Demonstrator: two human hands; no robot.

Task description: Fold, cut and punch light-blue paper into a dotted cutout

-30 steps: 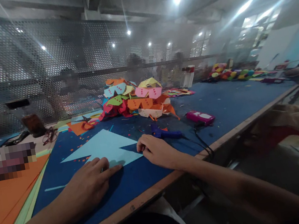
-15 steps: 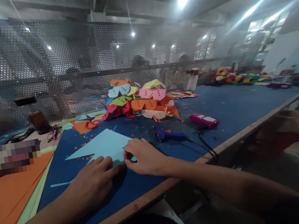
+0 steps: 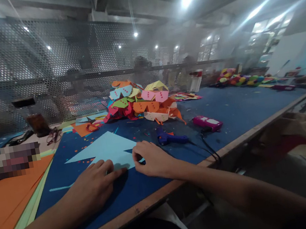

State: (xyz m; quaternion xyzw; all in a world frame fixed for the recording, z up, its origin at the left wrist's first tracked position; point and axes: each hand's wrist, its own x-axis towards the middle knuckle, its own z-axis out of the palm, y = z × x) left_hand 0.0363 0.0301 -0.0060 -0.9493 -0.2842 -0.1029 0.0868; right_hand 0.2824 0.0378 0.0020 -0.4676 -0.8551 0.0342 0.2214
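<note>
Along the near side runs the worn wooden edge (image 3: 124,219) of a table (image 3: 145,187) with a dark blue top, and both hands rest just beyond it. The left hand (image 3: 98,181) lies palm down, fingers bent and close together, with one digit stretched to the near edge of a light blue sheet of paper (image 3: 111,147). The right hand (image 3: 153,159) is at the sheet's near right part, thumb and forefinger curled toward each other; whether paper is pinched between them I cannot tell. The sheet, notched on both sides, lies flat on the table, its point facing away. The step in hand looks like steadying the paper and working its near edge; the next move seems to call for light, even finger pressure so that the sheet does not skew. To the left of the sheet are a thin blue strip (image 3: 59,188) and a stack of orange sheets (image 3: 10,198). To the right lies a dark blue glue gun (image 3: 171,138), with a magenta box (image 3: 207,122) just beyond. Farther off sit orange-handled scissors (image 3: 92,127), a pile of folded paper masks (image 3: 142,106) and a dark-lidded jar (image 3: 38,125), before a perforated metal screen (image 3: 70,50).
</note>
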